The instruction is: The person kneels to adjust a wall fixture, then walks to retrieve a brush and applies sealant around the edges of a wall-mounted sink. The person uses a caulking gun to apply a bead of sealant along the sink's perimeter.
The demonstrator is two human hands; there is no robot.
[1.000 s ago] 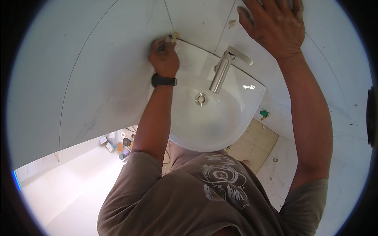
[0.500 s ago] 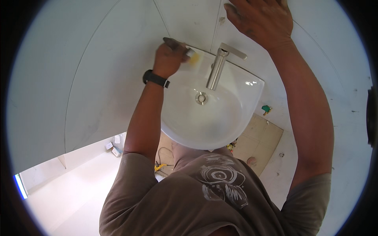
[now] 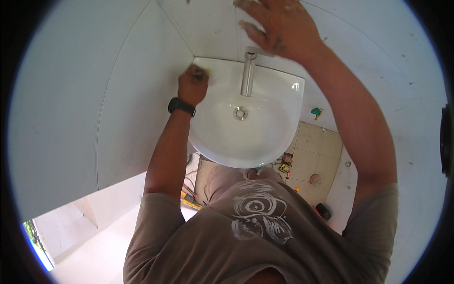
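Observation:
A white washbasin stands against the wall, with a brushed-metal tap at its back and a round metal drain in its bowl. My left hand, with a black watch on the wrist, is closed over the basin's back left corner. It grips a small paintbrush; only a blurred yellowish tip shows now, and the handle is hidden. Above the tap, partly covering its lever, my right hand is raised by the back wall. Its fingers are spread and hold nothing; pale smears mark the fingertips.
Grey wall panels rise close on the left. A green-capped valve juts from the wall right of the basin. Below, several tools lie on the tiled floor, with a yellow tool and cables at lower left.
The view has shifted. My left hand has turned, hiding the brush's dark handle and metal band seen before. My right hand has come lower and leftward, over the tap lever.

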